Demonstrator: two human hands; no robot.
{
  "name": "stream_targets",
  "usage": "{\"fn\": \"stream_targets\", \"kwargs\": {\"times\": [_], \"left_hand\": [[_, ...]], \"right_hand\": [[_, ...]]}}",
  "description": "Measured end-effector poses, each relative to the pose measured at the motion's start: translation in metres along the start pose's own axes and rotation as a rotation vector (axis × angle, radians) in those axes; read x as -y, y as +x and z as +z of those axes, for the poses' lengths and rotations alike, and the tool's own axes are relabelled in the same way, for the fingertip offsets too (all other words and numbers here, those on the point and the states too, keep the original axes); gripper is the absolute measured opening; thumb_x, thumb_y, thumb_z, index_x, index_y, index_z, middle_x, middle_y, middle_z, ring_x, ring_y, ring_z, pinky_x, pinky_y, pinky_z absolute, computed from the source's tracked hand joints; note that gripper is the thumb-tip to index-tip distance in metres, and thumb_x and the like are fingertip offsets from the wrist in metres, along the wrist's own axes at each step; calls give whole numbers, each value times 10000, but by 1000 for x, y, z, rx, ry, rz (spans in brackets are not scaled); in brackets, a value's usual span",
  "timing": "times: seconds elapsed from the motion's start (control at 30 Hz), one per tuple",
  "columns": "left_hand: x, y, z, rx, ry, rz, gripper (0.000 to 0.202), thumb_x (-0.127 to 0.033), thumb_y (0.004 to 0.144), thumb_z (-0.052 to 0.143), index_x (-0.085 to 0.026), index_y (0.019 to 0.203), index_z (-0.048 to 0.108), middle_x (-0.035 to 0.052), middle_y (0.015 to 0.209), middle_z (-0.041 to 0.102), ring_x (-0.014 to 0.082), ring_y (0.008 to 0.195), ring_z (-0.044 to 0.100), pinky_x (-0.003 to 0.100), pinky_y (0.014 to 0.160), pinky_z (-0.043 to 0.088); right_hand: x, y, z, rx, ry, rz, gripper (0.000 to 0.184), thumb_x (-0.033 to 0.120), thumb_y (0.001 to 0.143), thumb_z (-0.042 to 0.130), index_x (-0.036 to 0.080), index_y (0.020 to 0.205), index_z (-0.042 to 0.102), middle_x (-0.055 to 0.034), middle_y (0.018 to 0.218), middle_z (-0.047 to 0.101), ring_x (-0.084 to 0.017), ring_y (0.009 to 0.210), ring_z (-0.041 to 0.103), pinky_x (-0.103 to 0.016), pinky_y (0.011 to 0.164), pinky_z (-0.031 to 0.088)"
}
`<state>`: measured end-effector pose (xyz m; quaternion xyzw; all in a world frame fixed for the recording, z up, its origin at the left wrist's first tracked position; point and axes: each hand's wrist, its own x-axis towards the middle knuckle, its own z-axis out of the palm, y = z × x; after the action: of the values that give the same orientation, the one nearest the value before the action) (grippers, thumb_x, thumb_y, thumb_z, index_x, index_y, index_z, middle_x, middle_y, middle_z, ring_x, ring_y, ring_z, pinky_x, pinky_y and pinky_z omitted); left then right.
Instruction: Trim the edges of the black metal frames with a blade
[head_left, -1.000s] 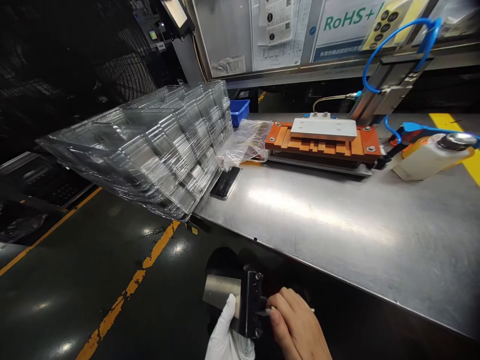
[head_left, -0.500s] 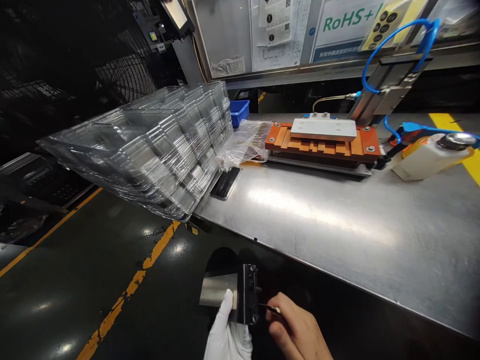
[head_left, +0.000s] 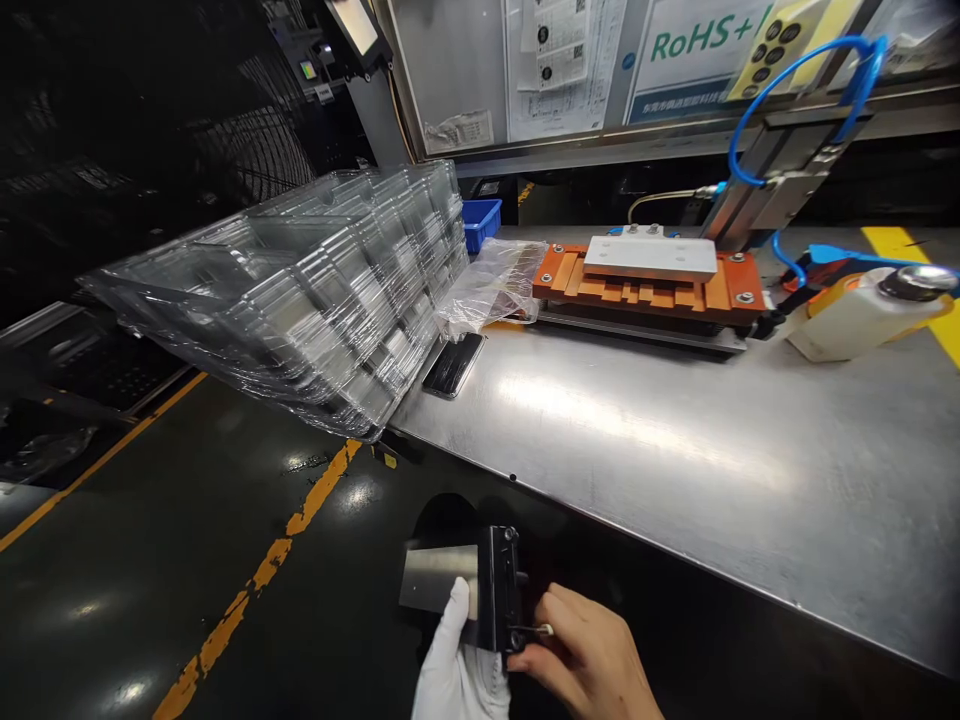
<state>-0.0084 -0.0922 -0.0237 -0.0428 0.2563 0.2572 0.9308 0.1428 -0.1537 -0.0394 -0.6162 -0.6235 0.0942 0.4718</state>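
Below the steel bench (head_left: pixel 675 440), both hands grip a black-and-metal part (head_left: pixel 480 590); clear trays (head_left: pixel 315 290) stacked left.

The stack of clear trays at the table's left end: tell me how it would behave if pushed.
The trays look thin, clear plastic, so probably light and flexible. The stack overhangs the table edge and tilts, so a push may well tip or slide it off. Smooth trays on polished metal would likely slip easily.

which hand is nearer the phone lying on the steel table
Left. The gloved left hand, holding the black and metal part, sits below the phone; the bare right hand is lower and further right.
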Motion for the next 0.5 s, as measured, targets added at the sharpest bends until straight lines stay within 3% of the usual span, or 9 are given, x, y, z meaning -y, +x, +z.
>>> {"fn": "stream_targets", "kwargs": {"times": [0.13, 0.23, 0.37, 0.43, 0.5], "left_hand": [[8, 7, 3, -161, 11, 96, 324, -234, 1020, 443, -184, 1002, 762, 12, 1090, 739, 86, 1025, 679, 139, 923, 506], [12, 14, 1, -189, 53, 135, 255, -274, 992, 512, -186, 989, 751, 25, 1040, 745, 105, 1017, 685, 160, 954, 504], [9, 20, -10, -237, 117, 218, 274, -230, 994, 478, -195, 948, 745, 17, 1041, 739, 112, 1099, 658, 170, 1010, 482], [4, 16, -18, -292, 193, 272, 274, -220, 990, 473, -202, 985, 746, 21, 1075, 738, 149, 1169, 634, 209, 1027, 490], [-1, 8, -24, -356, 277, 321, 231, -204, 964, 524, -217, 1032, 744, 13, 1057, 746, 177, 1169, 639, 232, 1011, 512]], "right_hand": [[-1, 2, 5, -80, -68, -19, 459, 489, 998, 470, 186, 655, 442, 31, 557, 451, -74, 488, 444, -202, 477, 327], [-2, 5, 9, -115, -103, 24, 463, 555, 987, 439, 189, 708, 500, 21, 585, 465, -91, 510, 458, -209, 490, 348], [-6, 0, 13, -103, -123, -10, 414, 450, 1003, 464, 196, 676, 464, 16, 597, 492, -112, 526, 465, -244, 499, 337], [-4, -8, 12, -24, 14, 104, 358, 450, 1019, 418, 212, 783, 542, 19, 643, 532, -113, 555, 509, -237, 523, 386], [1, -16, 8, 94, 236, 364, 330, 464, 1033, 360, 244, 981, 600, 20, 728, 592, -109, 621, 571, -222, 581, 440]]}}
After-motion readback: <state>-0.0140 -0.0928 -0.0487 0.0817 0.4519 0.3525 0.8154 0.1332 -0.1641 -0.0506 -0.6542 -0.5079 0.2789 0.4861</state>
